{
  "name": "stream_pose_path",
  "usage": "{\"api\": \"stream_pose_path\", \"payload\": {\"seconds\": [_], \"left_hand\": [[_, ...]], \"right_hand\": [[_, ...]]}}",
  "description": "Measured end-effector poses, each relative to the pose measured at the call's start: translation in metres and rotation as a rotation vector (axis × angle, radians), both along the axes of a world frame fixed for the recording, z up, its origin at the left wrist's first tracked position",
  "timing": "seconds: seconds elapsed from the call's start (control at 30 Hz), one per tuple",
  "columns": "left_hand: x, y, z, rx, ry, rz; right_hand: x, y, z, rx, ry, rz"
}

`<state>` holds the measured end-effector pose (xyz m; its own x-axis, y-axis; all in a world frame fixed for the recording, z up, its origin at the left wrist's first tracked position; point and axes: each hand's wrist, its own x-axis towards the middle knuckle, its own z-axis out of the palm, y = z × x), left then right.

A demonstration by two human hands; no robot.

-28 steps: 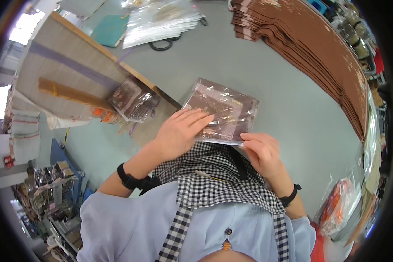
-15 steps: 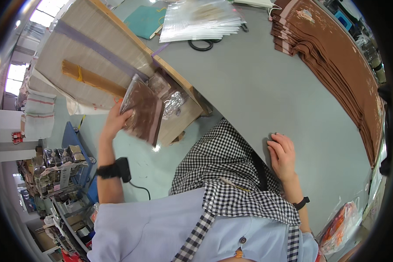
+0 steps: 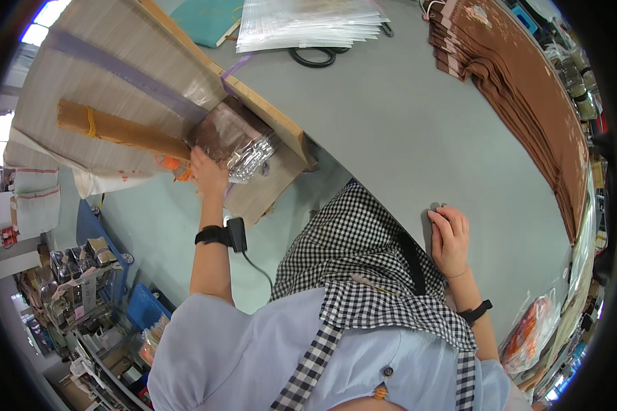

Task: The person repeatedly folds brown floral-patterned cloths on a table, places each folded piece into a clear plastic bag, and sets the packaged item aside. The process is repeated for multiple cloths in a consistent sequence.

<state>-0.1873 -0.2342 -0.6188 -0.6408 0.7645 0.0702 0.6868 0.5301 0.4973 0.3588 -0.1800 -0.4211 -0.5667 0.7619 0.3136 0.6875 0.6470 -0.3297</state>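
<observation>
Head view: the left hand, seen earlier carrying the brown wrapped packet in the air, had brought it to left of centre, onto or against the clear-wrapped pile on the wooden shelf; this was judged a setting-down, nearly complete. Its fingers met the packet's lower-left edge; whether they pinched or had released could not be told. The right hand, right of centre, lay loosely curled on the grey tabletop, apparently holding nothing. Glare obscured the pile's layers; the upper frame cut off the clear bags.
</observation>
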Motion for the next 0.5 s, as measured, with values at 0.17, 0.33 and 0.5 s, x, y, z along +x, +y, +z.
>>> {"api": "stream_pose_path", "payload": {"seconds": [0.17,0.33,0.5], "left_hand": [[0.032,0.03,0.018,-0.402,0.312,-0.204],[0.038,0.066,0.097,-0.682,0.287,-0.212],[0.108,0.126,0.285,0.013,-0.116,-0.413]], "right_hand": [[0.001,0.002,0.001,-0.007,0.002,0.001],[0.001,-0.001,-0.001,-0.048,0.065,-0.018],[0.009,0.005,0.018,-0.199,0.281,0.039]]}}
